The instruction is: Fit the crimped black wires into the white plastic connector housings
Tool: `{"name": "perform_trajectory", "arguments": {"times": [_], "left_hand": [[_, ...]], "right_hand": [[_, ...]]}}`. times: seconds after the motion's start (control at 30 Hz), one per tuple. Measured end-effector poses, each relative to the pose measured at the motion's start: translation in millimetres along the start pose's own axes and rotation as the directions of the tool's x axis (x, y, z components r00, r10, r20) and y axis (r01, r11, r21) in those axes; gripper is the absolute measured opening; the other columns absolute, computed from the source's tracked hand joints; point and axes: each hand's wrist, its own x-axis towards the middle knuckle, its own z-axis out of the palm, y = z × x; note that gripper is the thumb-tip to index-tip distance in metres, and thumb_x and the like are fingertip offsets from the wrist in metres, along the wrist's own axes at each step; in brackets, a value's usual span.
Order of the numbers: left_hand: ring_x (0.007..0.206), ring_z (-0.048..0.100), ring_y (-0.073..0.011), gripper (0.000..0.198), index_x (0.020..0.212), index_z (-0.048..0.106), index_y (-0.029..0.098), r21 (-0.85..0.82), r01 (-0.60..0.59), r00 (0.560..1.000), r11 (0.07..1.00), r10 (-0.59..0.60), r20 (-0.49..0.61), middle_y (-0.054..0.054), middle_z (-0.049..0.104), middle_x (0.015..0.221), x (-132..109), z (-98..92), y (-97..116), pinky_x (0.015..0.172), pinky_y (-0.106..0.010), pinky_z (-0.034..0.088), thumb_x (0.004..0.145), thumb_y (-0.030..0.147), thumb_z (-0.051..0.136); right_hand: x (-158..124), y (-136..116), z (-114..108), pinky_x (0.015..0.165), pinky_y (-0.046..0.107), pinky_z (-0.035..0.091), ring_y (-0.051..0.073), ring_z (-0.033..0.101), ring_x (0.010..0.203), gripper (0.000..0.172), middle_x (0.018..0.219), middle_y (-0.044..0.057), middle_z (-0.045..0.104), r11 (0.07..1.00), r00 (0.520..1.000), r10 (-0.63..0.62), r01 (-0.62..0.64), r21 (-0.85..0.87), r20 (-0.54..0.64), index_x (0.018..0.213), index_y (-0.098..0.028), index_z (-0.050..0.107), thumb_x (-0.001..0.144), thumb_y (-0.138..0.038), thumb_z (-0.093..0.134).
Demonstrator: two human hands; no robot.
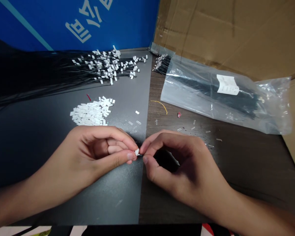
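White connector (pixel 137 152) between 2 hands (pixel 100 150) (pixel 184 167)

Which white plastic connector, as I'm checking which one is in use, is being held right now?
The white connector pinched in the left hand; the rest lie apart, most in the loose pile.

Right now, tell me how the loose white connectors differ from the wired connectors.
The loose white connectors sit in a tight heap, while the wired connectors spread out more widely. The loose white connectors have no wires; the wired connectors trail long black wires leftward. Both are small, white and lie on the same dark surface.
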Motion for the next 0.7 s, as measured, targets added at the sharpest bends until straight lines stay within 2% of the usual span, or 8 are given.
{"name": "perform_trajectory", "arguments": {"times": [0.2, 0.43, 0.7], "left_hand": [[0.069, 0.088, -0.0145, 0.017, 0.083, 0.100, 0.037, 0.021, 0.003, 1.000, 1.000, -0.002, -0.020, 0.002, 0.095, 0.083, -3.5, 2.6, -0.9, 0.067, -0.008, 0.067, 0.085, 0.020, 0.097], [0.076, 0.091, -0.0129, 0.021, 0.083, 0.099, 0.036, 0.076, -0.089, 0.995, 0.993, 0.093, -0.039, 0.005, 0.095, 0.085, -6.4, 4.0, 2.0, 0.074, -0.005, 0.068, 0.088, 0.016, 0.095], [0.079, 0.091, -0.0187, 0.017, 0.088, 0.098, 0.034, 0.109, -0.183, 0.981, 0.977, 0.190, -0.051, 0.002, 0.094, 0.088, -10.8, 2.4, -2.6, 0.075, -0.016, 0.074, 0.095, 0.018, 0.099]], "right_hand": [[0.3, 0.7, 0.7, 0.082, 0.021, 0.064, 0.012, 0.085, 0.085, 0.013, 0.096, -0.001, 0.092, 1.000, 1.000, 0.025, -0.025, 0.007, 0.004, 0.085, -0.021, 0.083, 0.091, -0.009, 0.081], [-0.1, -1.4, 1.1, 0.080, 0.020, 0.062, 0.011, 0.082, 0.082, 0.010, 0.092, -0.001, 0.089, 0.999, 0.999, 0.038, -0.038, 0.021, 0.010, 0.087, -0.019, 0.083, 0.092, -0.010, 0.082], [-2.3, -0.2, 5.3, 0.076, 0.023, 0.061, 0.014, 0.078, 0.080, 0.012, 0.090, 0.000, 0.086, 0.994, 0.996, 0.083, -0.085, 0.075, 0.034, 0.086, -0.020, 0.080, 0.094, -0.011, 0.081]]}}
